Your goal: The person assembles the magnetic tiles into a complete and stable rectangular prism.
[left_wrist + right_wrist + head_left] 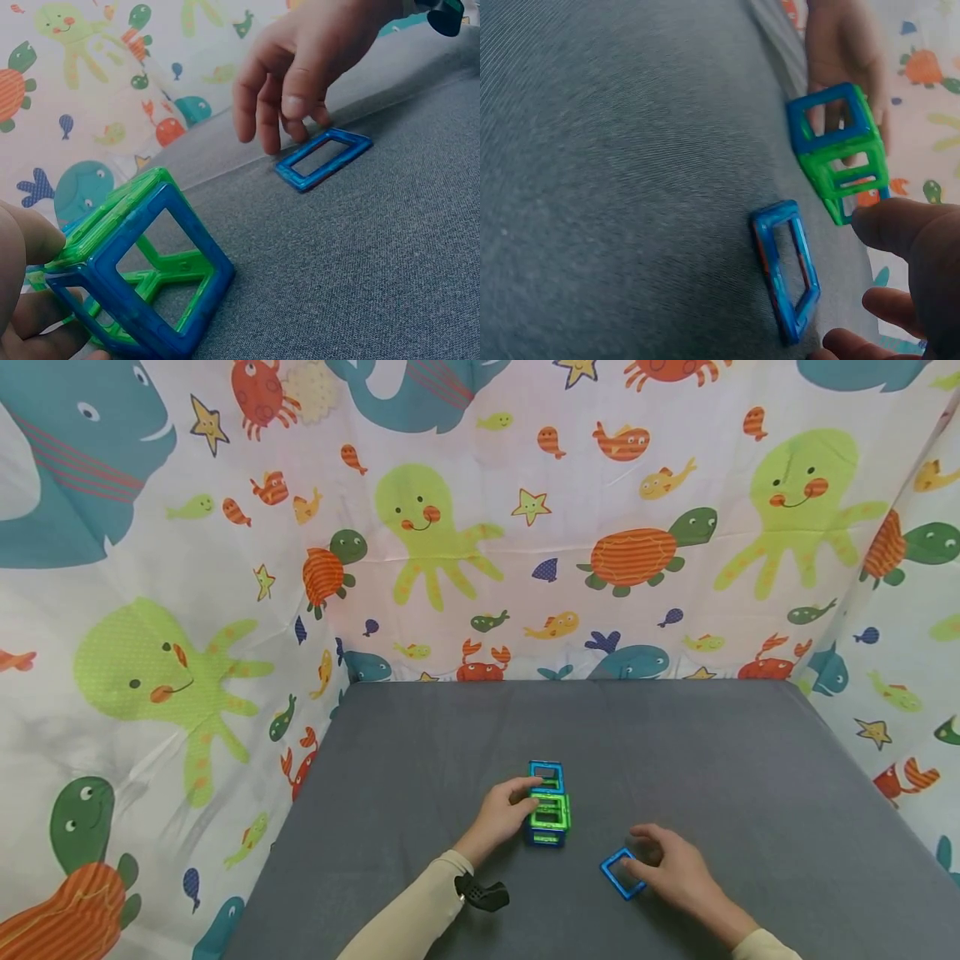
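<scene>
My left hand (498, 810) grips the left side of a small box-like structure of magnetic tiles (566, 811). Green and blue open square frames make up its sides, and a blue frame (140, 304) faces the left wrist camera. The left thumb lies on the green top edge; the other fingers are partly hidden behind the tiles. To the right, one loose blue square magnetic tile (614, 883) lies flat on the table. Just over this tile (334, 166) hovers my right hand (678, 868), fingers loosely bent and thumb apart, with nothing visibly held.
The grey cloth-covered table (420, 735) extends around both hands. A white curtain printed with sea animals (465, 635) stands along its back and sides. A black band (483, 893) is worn on the left wrist.
</scene>
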`<state>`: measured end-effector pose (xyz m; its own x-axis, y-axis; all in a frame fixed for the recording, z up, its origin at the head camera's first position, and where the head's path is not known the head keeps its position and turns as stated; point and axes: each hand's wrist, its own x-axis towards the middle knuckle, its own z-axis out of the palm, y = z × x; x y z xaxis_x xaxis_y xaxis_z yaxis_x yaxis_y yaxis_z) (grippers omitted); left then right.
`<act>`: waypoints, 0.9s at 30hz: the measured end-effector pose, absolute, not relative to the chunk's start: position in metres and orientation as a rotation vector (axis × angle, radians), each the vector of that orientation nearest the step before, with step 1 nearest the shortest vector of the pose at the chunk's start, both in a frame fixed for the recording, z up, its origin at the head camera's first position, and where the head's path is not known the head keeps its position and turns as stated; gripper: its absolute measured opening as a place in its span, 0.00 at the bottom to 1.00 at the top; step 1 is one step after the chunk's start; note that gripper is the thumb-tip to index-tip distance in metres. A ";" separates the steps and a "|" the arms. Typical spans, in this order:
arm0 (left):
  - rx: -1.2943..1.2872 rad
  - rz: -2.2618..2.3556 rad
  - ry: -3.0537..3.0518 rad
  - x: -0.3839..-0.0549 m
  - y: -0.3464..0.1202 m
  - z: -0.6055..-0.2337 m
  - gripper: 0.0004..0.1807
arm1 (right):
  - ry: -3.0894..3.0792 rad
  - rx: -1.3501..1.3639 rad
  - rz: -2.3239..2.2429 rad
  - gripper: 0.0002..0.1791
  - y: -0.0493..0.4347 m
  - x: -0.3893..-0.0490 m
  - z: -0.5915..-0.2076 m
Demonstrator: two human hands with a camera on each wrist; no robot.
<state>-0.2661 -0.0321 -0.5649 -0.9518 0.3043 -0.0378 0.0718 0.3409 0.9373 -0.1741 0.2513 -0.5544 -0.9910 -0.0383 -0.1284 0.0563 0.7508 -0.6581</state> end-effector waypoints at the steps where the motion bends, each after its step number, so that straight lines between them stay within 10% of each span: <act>1: 0.341 1.659 2.397 -0.266 -0.032 -0.565 0.20 | 2.828 -0.001 -1.038 0.32 0.250 -0.174 -0.555; 27: 0.335 1.682 2.396 -0.269 -0.031 -0.572 0.19 | 3.064 -0.239 -0.689 0.27 0.225 -0.167 -0.568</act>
